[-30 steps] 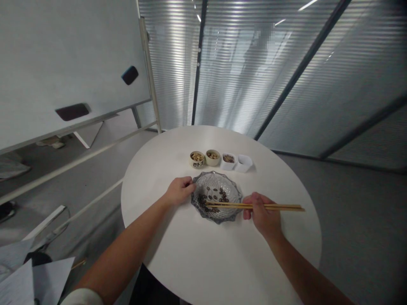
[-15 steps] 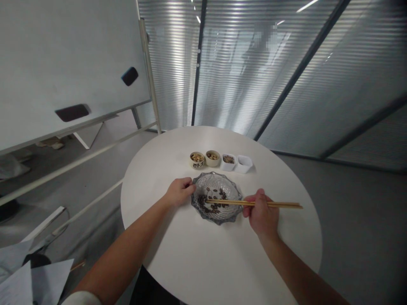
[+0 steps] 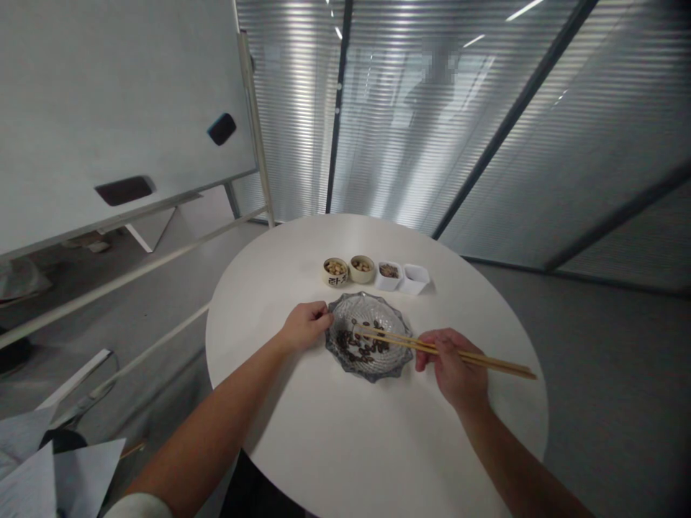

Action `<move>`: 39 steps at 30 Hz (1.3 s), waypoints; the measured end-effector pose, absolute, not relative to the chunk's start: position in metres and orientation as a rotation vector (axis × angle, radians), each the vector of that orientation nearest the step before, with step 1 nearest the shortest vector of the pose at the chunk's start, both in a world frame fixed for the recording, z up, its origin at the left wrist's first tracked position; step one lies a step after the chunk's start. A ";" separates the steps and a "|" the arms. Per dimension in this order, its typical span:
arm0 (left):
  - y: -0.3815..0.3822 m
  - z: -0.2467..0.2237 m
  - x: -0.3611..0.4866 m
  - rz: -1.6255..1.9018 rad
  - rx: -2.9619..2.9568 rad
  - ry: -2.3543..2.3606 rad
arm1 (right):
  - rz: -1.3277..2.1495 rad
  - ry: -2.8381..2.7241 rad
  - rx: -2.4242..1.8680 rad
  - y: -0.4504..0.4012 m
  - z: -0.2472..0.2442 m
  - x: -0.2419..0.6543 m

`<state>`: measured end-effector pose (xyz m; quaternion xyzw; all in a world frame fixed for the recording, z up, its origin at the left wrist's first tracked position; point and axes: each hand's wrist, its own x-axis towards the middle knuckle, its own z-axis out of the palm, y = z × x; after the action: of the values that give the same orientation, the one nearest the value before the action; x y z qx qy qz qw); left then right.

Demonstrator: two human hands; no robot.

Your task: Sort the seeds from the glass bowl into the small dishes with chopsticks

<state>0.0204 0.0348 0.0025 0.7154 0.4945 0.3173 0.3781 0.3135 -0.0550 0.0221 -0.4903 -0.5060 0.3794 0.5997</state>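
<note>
A scalloped glass bowl (image 3: 372, 373) stands near the middle of the round table, with dark brown beans (image 3: 367, 348) scattered inside it. My left hand (image 3: 306, 325) grips the bowl's left rim between thumb and fingers. To the right of the bowl, my right hand (image 3: 453, 363) is closed around a pair of wooden chopsticks (image 3: 499, 365). Their tips reach over the bowl, slightly apart, above the beans; I cannot make out any bean between them.
Behind the bowl stand two round cream tubs (image 3: 362, 270) of light brown pieces, a white cup (image 3: 388, 276) of small brown bits and another white cup (image 3: 415, 280). A whiteboard (image 3: 134, 93) is at left. Beyond the ribbed glass wall (image 3: 389, 158), a blurred person (image 3: 429, 108) shows.
My right hand has shifted right and slightly down, and the chopsticks now slant, with their tips higher and spread a little. My left hand stays on the rim. The person behind the glass moved.
</note>
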 end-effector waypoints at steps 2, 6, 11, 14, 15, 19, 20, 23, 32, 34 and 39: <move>0.035 0.003 0.020 0.811 1.831 1.262 | 0.919 -1.214 -1.149 -0.057 0.026 0.320; 0.034 0.004 0.020 0.802 1.830 1.264 | 0.927 -1.241 -1.177 -0.058 0.033 0.328; 0.034 0.004 0.020 0.802 1.810 1.279 | 0.962 -1.247 -1.196 -0.058 0.039 0.326; 0.034 0.003 0.020 0.806 1.811 1.278 | 1.036 -1.179 -1.158 -0.058 0.039 0.324; 0.034 0.003 0.020 0.807 1.811 1.278 | 1.054 -1.154 -1.141 -0.059 0.038 0.323; 0.034 0.003 0.020 0.817 1.803 1.277 | 1.049 -1.159 -1.156 -0.062 0.033 0.323; 0.034 0.003 0.020 0.817 1.802 1.277 | 1.020 -1.190 -1.180 -0.063 0.033 0.322; 0.035 0.001 0.020 0.812 1.812 1.277 | 0.907 -1.295 -1.273 -0.066 0.034 0.319; 0.035 0.003 0.020 0.801 1.826 1.271 | 0.874 -1.172 -1.320 -0.066 0.045 0.306; 0.035 0.003 0.020 0.802 1.833 1.271 | 0.906 -1.129 -1.300 -0.064 0.042 0.306; 0.035 0.001 0.020 0.817 1.830 1.279 | 0.944 -1.064 -1.270 -0.060 0.038 0.305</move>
<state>0.0200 0.0350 0.0014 0.7141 0.4993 0.3189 0.3728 0.3046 -0.0599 0.0385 -0.5430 -0.4551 0.4036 0.5790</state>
